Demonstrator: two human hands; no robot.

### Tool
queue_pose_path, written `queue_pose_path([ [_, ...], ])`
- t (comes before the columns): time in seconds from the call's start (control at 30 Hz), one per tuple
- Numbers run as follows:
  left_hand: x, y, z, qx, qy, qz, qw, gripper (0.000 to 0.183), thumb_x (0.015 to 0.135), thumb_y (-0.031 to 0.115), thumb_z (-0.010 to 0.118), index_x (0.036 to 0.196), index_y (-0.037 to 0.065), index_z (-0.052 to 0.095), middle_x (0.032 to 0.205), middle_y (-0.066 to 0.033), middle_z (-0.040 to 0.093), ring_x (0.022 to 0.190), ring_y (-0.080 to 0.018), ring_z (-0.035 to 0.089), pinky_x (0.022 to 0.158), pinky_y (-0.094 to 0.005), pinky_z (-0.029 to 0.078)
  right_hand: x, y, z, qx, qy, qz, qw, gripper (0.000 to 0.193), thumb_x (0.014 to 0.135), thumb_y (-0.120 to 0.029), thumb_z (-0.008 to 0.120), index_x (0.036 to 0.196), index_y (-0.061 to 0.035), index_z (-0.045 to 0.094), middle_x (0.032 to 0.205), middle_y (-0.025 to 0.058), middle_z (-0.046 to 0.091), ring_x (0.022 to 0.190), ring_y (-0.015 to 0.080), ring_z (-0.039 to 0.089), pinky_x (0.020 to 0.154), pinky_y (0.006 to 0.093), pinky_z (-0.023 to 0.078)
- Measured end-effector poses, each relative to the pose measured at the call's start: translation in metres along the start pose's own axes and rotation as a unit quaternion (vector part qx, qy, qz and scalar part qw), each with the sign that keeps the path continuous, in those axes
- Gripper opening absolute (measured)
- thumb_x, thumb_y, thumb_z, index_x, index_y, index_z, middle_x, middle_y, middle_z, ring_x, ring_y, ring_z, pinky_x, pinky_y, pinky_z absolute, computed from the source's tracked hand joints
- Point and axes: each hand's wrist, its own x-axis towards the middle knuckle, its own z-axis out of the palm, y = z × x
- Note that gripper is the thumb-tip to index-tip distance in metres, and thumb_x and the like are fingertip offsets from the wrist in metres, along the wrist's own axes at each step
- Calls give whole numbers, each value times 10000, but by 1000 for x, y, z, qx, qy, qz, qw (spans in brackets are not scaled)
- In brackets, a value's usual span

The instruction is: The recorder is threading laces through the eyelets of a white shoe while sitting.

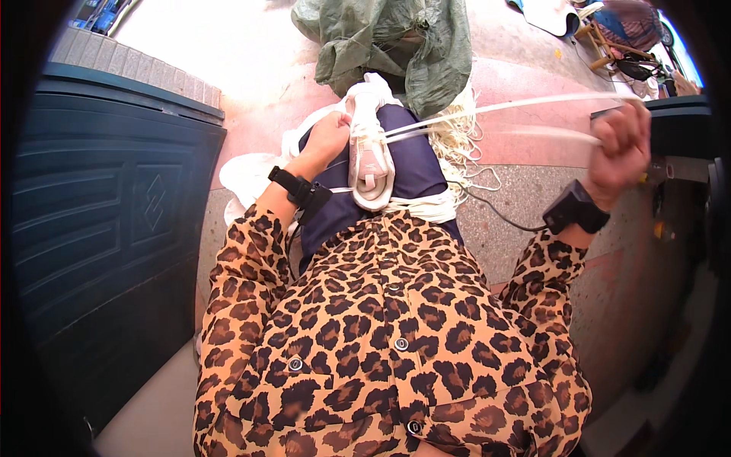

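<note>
A pale pink and white shoe (367, 164) lies on my lap with its tongue and heel end toward me. My left hand (327, 141) is closed at the shoe's left edge, its fingertips partly hidden. Far out to the right, my right hand (620, 148) makes a fist around a white shoelace (518, 105). Two strands of it stretch from the shoe's eyelets across to that fist; the lower strand is blurred.
More white laces (457, 126) hang in a bundle by my right thigh. Other white shoe pieces (247, 175) sit at my left. A green sack (388, 46) stands ahead. Dark door panels (114, 190) flank me, and a cable (495, 209) runs to my right wrist.
</note>
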Motion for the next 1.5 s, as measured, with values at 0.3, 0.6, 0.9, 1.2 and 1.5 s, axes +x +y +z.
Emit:
queue_pose_path([
  [0.3, 6, 17, 3, 183, -239, 54, 952, 230, 837, 175, 505, 947, 0, 607, 821, -29, 592, 769, -94, 506, 727, -230, 399, -6, -14, 10, -42, -64, -29, 997, 199, 892, -137, 401, 711, -55, 410, 493, -54, 244, 386, 31, 184, 327, 182, 154],
  [0.6, -34, 60, -89, -151, -256, 152, 943, 222, 890, 195, 438, 842, 27, 573, 807, -80, 582, 790, -174, 560, 816, -326, 438, 2, 60, -54, -401, 158, 110, 896, 317, 876, -305, 481, 1080, -65, 514, 550, -77, 291, 422, 16, 246, 356, 154, 190],
  [0.9, -103, 78, -290, -405, 108, 235, 877, 256, 917, 256, 386, 899, 27, 499, 580, 32, 280, 494, -75, 261, 479, -220, 243, -62, 217, -137, -706, 14, 292, 645, 346, 811, -240, 509, 1027, 28, 541, 964, 214, 581, 928, 310, 560, 794, 339, 433],
  [1.2, -35, -12, -85, 162, 108, 79, 978, 200, 863, 195, 420, 877, 41, 547, 620, -11, 505, 542, -81, 461, 490, -229, 376, -83, 233, -104, -823, -66, 244, 509, 230, 820, -265, 481, 768, -46, 523, 644, 174, 573, 642, 352, 572, 575, 444, 446],
  [1.5, -39, 0, 29, 455, 76, 199, 865, 175, 757, 181, 539, 739, 15, 591, 655, -168, 587, 617, -311, 593, 551, -386, 470, -90, 225, -121, -792, 33, 265, 549, 255, 812, -296, 501, 755, -53, 558, 674, 176, 582, 672, 356, 571, 591, 443, 441],
])
